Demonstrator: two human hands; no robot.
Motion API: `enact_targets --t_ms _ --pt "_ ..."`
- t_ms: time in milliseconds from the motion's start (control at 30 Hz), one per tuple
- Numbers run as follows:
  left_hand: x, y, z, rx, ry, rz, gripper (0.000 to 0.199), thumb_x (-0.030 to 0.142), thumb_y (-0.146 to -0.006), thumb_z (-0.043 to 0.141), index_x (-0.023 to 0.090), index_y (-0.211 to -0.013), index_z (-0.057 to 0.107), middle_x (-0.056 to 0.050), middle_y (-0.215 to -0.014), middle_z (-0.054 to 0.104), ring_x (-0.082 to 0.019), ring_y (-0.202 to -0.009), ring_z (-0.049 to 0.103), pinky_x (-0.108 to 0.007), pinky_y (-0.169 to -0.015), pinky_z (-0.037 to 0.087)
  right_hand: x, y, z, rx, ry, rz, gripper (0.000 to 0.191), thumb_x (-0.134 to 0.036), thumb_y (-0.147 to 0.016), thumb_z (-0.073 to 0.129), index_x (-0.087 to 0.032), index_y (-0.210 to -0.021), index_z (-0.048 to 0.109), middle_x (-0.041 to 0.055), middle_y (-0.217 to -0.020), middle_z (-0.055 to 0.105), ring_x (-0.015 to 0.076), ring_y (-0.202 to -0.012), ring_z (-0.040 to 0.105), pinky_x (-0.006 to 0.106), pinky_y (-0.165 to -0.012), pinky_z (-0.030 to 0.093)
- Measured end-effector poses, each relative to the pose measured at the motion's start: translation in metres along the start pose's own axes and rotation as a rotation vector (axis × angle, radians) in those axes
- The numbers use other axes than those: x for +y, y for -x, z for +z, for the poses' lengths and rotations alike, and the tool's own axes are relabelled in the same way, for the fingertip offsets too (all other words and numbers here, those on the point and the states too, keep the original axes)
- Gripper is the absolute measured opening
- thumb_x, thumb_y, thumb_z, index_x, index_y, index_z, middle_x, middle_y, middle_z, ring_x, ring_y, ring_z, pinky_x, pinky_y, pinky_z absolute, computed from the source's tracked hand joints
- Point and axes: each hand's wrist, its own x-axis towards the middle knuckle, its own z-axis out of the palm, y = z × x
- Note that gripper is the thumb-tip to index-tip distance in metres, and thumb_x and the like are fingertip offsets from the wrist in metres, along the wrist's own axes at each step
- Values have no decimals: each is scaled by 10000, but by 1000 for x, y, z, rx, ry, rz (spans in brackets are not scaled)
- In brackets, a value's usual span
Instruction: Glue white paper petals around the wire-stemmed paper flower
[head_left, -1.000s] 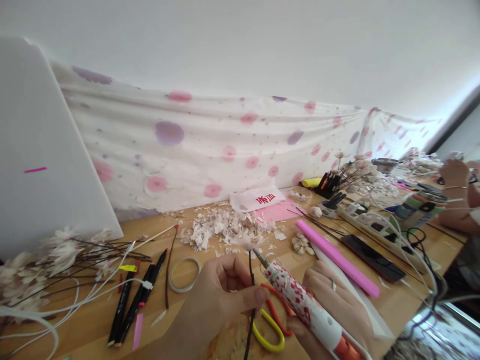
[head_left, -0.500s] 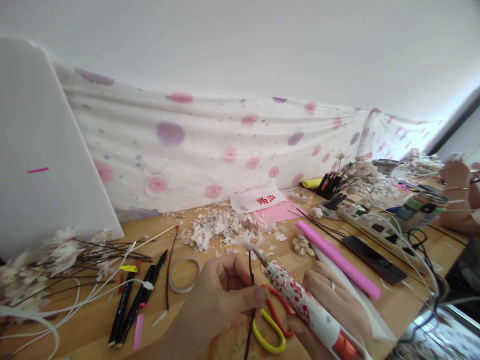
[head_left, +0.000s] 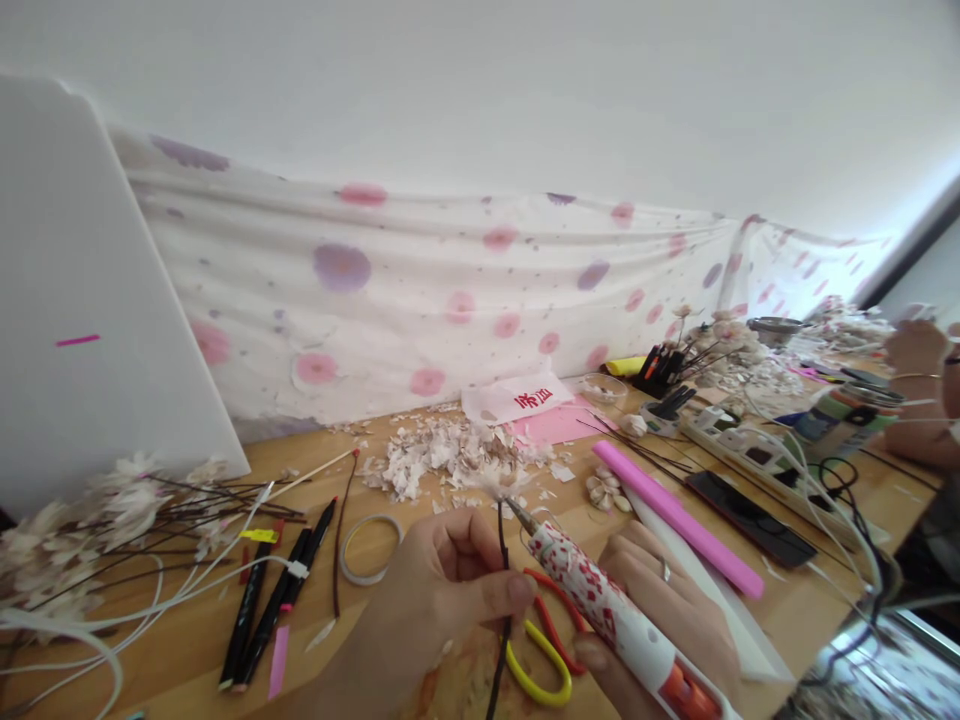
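Between the thumb and fingers of my left hand [head_left: 439, 590] is a thin dark stem [head_left: 501, 655], held upright with a wispy pale tuft at its top. My right hand [head_left: 667, 590] is wrapped round a glue gun [head_left: 589, 585] with a white body patterned in red. Its metal nozzle points up and left, close to the stem's tip; whether they touch I cannot tell. Below the hands lie pliers or scissors with one yellow and one red handle [head_left: 551, 670], their far end hidden. A pile of pale petals [head_left: 450, 455] sits just beyond.
Finished-looking pale flowers on stems [head_left: 120, 520], white cables [head_left: 172, 600], black markers [head_left: 259, 610] and a tape roll [head_left: 345, 560] lie left. Rightward are a pink strip [head_left: 679, 520], a phone [head_left: 750, 515], a power strip [head_left: 757, 460] and a jar [head_left: 847, 420]. Another person's hand [head_left: 919, 350] is far right.
Both hands keep nearly the same pose, with the nozzle still by the stem's tip. The whole view has shifted very slightly.
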Motion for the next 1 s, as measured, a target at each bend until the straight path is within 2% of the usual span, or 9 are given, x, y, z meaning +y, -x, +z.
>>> enact_targets --t_ms 100,233,367,533,600,667,800,933,1000 --pt "2 -1 -2 9 1 -22 360 274 -354 1035 228 -487 704 -5 -501 640 -125 -464 552 -254 -514 502 0 -1 -4 -30 -35 -1 271 -387 -911 637 -245 -720 506 -16 -606 500 184 -555 508 334 -526 413" --pt "6 0 -8 49 -40 -12 388 211 -342 1029 198 -503 676 -6 -501 670 -136 -477 593 -230 -494 490 1 -1 -12 -134 -57 39 249 -314 -962 600 -238 -753 490 -23 -648 517 159 -563 522 290 -528 400" --pt "12 1 -16 91 -80 32 372 211 -431 1015 174 -560 668 -4 -537 693 -135 -501 624 -218 -515 490 10 5 -11 -194 -13 184 307 -373 -959 652 -230 -721 520 -37 -626 547 129 -503 520 249 -482 380" --pt "19 0 -25 99 -83 73 412 223 -439 1013 172 -567 625 6 -532 680 -133 -495 635 -218 -521 504 46 28 0 -213 73 595 419 -583 -906 633 -230 -686 575 1 -630 655 188 -554 629 271 -503 474" --pt "20 -1 -28 93 -86 81 424 228 -446 1013 173 -586 617 14 -536 683 -125 -490 637 -207 -511 500 65 40 4 -174 152 681 438 -624 -872 623 -231 -682 590 7 -594 646 208 -533 628 292 -488 479" --pt "20 -1 -30 82 -80 79 438 226 -441 1014 170 -601 610 23 -537 684 -112 -475 629 -194 -495 493 82 53 7 -152 208 723 419 -603 -871 609 -226 -689 615 14 -560 640 225 -500 623 312 -464 471" --pt "22 -2 -33 102 -98 75 429 238 -459 1011 162 -605 615 26 -548 684 -94 -483 621 -178 -494 494 104 75 9 -160 262 753 409 -576 -908 523 -219 -780 678 46 -631 713 278 -584 690 347 -517 510" --pt "31 -6 -47 165 -220 132 385 204 -491 995 164 -598 628 21 -553 701 -90 -505 624 -173 -514 496 115 89 9 -237 331 784 445 -605 -926 486 -239 -730 644 53 -565 676 297 -556 675 368 -500 491" --pt "38 -7 -57 234 -293 200 376 197 -486 994 168 -611 641 31 -559 698 -97 -523 636 -182 -534 509 119 95 5 -293 379 803 450 -614 -931 493 -252 -690 608 64 -556 667 310 -548 670 381 -492 478"
